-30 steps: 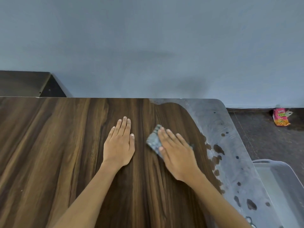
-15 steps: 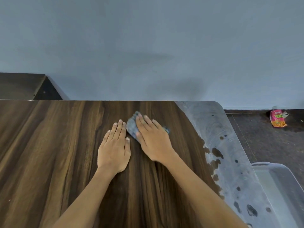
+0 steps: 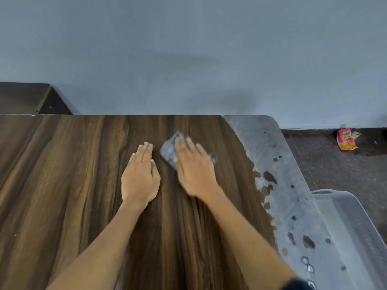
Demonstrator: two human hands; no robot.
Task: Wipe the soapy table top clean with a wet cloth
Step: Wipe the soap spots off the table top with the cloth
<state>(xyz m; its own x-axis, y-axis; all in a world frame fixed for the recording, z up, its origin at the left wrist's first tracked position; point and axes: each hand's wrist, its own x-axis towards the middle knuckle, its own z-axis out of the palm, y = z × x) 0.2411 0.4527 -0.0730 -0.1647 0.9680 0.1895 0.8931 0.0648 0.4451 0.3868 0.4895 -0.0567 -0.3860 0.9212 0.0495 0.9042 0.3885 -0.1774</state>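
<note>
Our right hand lies flat, fingers spread, pressing a grey wet cloth on the dark wood table top, slightly blurred. Left hand rests flat beside it, empty. Soapy film covers the table's right strip, probably foam

The counter is dark wood-grain laminate, smooth with a dull sheen; its right strip carries a grey soapy film. The cloth looks grey and nubbly.

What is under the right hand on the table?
A grey cloth lies under the right hand, flat on the wooden table. Only its edges show; the middle is covered.
</note>
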